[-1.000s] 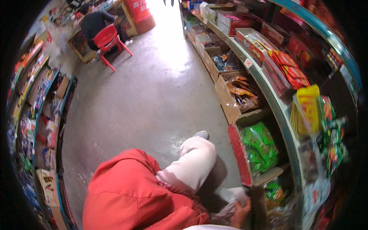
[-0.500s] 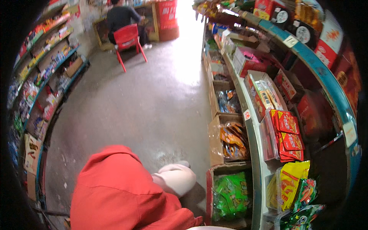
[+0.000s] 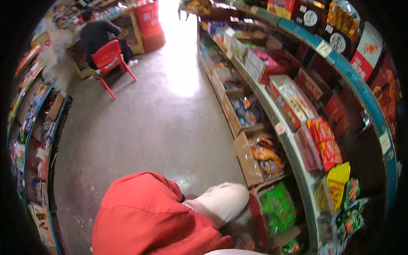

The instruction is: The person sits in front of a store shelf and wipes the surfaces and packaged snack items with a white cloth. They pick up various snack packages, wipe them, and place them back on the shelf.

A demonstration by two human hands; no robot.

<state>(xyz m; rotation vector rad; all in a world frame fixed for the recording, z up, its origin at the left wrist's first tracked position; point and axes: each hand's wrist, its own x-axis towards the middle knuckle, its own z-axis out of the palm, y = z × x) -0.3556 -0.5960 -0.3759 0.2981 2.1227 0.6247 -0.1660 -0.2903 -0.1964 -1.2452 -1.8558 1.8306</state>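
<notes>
We look down past our red jacket point(image 3: 148, 208) and pale trouser leg point(image 3: 223, 199) to a carton point(image 3: 259, 221) of green packets point(image 3: 277, 208). The blur at the lower edge may be our right hand point(image 3: 245, 242). A yellow packet point(image 3: 338, 182) stands on the shelf point(image 3: 302, 182); across the floor point(image 3: 148, 127) we see a person point(image 3: 97, 37) on a red chair point(image 3: 107, 56).

The floor point(image 3: 140, 127) runs between the left shelving point(image 3: 36, 108) and the right shelving point(image 3: 293, 163). Right side, bottom level: the nearest carton point(image 3: 257, 219), just right of the wearer's knee point(image 3: 229, 197), contains packets point(image 3: 278, 208); the carton beyond point(image 3: 246, 163) contains bags point(image 3: 265, 157). Middle shelf, near to far — pouches point(image 3: 339, 187), a tub point(image 3: 307, 148) with sachets point(image 3: 325, 142) at its right, an open box point(image 3: 290, 117). Upper shelf point(image 3: 342, 68): boxes point(image 3: 309, 18). Far left: a person point(image 3: 97, 36) on a chair point(image 3: 108, 55), before a counter point(image 3: 135, 32).
</notes>
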